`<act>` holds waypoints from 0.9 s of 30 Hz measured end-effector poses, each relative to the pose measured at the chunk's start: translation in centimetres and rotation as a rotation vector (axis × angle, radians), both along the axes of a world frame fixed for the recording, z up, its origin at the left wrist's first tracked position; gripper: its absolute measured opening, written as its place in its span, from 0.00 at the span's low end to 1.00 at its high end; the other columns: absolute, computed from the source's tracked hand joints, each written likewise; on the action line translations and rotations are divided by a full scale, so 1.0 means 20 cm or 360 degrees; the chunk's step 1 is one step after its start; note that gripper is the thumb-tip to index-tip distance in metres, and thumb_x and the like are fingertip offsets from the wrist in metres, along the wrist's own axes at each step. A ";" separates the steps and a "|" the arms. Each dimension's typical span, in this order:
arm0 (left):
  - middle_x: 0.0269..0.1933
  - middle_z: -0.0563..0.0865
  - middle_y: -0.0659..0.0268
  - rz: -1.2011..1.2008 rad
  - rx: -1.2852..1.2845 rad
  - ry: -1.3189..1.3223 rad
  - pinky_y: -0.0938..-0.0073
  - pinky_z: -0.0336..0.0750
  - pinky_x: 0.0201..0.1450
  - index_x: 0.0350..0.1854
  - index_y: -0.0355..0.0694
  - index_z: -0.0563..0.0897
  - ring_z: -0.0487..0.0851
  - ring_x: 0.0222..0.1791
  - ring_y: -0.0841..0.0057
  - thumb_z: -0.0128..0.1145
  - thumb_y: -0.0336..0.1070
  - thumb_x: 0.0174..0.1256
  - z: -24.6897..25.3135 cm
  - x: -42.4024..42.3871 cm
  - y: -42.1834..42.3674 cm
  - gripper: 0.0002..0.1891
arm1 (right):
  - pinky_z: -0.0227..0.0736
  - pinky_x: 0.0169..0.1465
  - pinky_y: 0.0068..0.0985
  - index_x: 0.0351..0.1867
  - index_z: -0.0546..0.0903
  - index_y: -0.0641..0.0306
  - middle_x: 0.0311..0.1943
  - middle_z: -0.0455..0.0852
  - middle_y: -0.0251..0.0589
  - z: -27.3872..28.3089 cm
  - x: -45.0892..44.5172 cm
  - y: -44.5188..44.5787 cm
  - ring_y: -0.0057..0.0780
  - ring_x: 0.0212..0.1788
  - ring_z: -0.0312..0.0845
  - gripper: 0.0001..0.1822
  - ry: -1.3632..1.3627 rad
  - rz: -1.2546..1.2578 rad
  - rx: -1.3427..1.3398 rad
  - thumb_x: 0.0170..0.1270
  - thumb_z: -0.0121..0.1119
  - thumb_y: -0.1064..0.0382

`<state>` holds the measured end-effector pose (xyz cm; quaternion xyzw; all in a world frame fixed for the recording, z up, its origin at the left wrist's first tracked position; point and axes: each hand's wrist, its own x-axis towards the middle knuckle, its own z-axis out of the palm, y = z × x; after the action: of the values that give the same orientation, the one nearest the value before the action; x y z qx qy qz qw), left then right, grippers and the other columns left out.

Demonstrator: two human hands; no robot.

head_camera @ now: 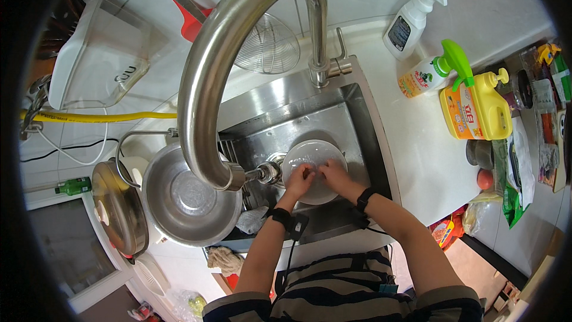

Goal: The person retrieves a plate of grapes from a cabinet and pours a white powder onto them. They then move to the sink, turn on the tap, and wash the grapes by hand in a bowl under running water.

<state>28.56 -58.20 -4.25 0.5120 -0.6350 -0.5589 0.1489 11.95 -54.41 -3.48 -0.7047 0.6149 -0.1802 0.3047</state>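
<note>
A white bowl (313,154) sits in the stainless steel sink (281,125), beside the drain. Over its left side is my left hand (300,181), its thumb and fingers drawn together. My right hand (334,176) is over the right side of the same bowl with fingers bent inward. The two sets of fingertips almost meet above the middle of the bowl. Whether a small thing is pinched between them cannot be made out. The bowl's inside looks glossy and pale, partly hidden by my hands. Each wrist wears a black strap.
A large curved faucet (201,67) arches over the sink's left side. A metal basin (192,197) stands left, with a grey cloth (252,220) near it. On the right counter are a white spray bottle (406,22), a green-topped spray bottle (424,76) and a yellow detergent jug (476,107).
</note>
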 end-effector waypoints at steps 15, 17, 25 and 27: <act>0.36 0.81 0.51 -0.0135 0.0296 -0.0728 0.64 0.74 0.40 0.48 0.36 0.70 0.80 0.38 0.58 0.50 0.46 0.62 0.08 -0.02 -0.03 0.19 | 0.72 0.39 0.39 0.41 0.72 0.62 0.39 0.77 0.53 0.18 0.05 -0.10 0.46 0.36 0.77 0.12 0.0448 0.0215 0.0422 0.56 0.50 0.62; 0.36 0.80 0.54 0.0033 0.0494 -0.0430 0.66 0.76 0.36 0.49 0.36 0.69 0.80 0.37 0.62 0.50 0.44 0.62 0.08 -0.03 -0.03 0.19 | 0.72 0.40 0.39 0.44 0.71 0.62 0.43 0.74 0.54 0.07 0.02 -0.04 0.45 0.36 0.77 0.14 0.0467 0.0222 0.0020 0.54 0.52 0.67; 0.41 0.76 0.62 0.0547 0.0645 0.0369 0.73 0.78 0.31 0.54 0.38 0.63 0.77 0.37 0.75 0.54 0.38 0.61 0.13 0.03 -0.05 0.22 | 0.69 0.46 0.36 0.47 0.67 0.65 0.43 0.71 0.51 0.14 0.05 -0.09 0.45 0.44 0.71 0.24 -0.1129 -0.0592 0.0499 0.44 0.57 0.76; 0.42 0.76 0.60 0.0649 0.0467 0.0509 0.75 0.77 0.33 0.56 0.37 0.60 0.77 0.38 0.75 0.55 0.37 0.60 0.13 0.04 -0.04 0.26 | 0.69 0.47 0.35 0.44 0.70 0.66 0.42 0.71 0.50 0.16 0.04 -0.08 0.44 0.44 0.71 0.21 -0.0793 -0.0484 0.0369 0.44 0.57 0.73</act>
<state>29.32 -58.96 -1.62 0.5505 -0.4000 -0.6770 0.2805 12.71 -56.10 -0.35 -0.4994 0.6360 -0.3195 0.4940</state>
